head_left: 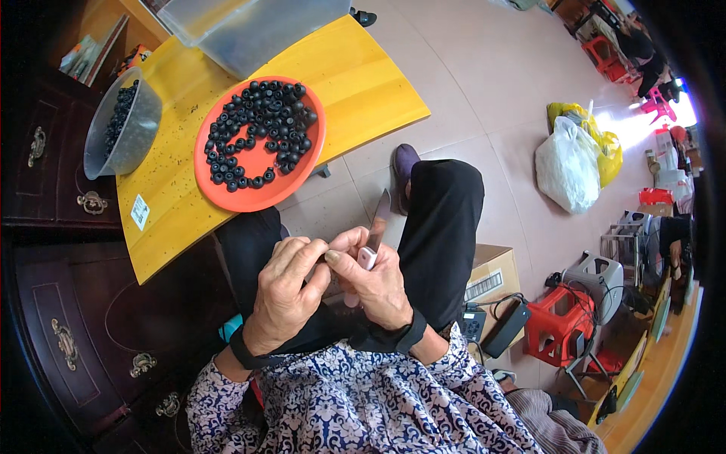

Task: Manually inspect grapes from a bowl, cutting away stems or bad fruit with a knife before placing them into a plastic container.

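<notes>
Above my lap my two hands meet at the fingertips. A small knife is gripped in my right hand (382, 291), its pale pink handle (367, 258) between thumb and fingers and its blade (380, 216) pointing up and away. My left hand (286, 293) is closed in a pinch against the right thumb and forefinger; whatever it pinches is hidden. Ahead and to the left, an orange-red plate (253, 198) bears many small round black pieces (266, 104) with holes in them. It rests on a yellow board (355, 68).
A translucent bowl (144, 136) of black bits stands at the board's left, a clear plastic bin (257, 38) at its far edge. Dark drawers (72, 325) flank my left. Rightward are a cardboard box (495, 265), a red stool (556, 325) and white and yellow bags (567, 166) on the floor.
</notes>
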The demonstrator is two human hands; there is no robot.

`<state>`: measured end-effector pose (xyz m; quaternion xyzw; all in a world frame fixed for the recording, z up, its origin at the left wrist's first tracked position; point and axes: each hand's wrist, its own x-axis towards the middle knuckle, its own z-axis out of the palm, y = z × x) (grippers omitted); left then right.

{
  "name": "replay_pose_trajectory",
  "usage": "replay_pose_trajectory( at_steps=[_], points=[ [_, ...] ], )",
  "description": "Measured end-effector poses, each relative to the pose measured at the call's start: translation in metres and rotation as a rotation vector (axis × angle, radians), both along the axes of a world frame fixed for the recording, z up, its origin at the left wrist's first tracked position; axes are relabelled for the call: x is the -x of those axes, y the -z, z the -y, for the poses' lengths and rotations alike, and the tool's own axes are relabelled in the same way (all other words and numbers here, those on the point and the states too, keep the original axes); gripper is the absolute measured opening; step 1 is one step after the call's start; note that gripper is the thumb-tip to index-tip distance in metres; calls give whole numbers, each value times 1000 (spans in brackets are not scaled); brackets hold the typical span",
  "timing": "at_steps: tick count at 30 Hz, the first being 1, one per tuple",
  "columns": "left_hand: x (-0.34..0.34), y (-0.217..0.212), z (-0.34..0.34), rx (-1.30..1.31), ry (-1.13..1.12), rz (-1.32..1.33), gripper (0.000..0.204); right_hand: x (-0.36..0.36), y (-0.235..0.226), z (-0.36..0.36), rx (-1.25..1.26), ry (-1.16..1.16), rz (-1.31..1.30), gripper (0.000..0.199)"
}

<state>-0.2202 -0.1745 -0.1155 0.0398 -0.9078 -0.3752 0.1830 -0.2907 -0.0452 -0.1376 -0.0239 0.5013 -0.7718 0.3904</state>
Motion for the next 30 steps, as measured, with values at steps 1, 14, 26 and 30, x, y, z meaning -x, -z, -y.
replay_pose_trajectory(
  at_steps=[1, 14, 26, 30],
  points=[
    [0, 1, 0, -20, -5, 6, 29, 0, 1, -1, -1, 0, 1, 15],
    [1, 6, 1, -388, -25, 77, 22, 8, 6, -3, 117, 54, 28, 16],
    [6, 1, -1, -409, -6, 80, 22, 13, 1, -4, 93, 38, -39, 14],
    [8, 5, 0, -257, -1, -19, 21, 15, -3, -5, 68, 6, -30, 14]
  ],
)
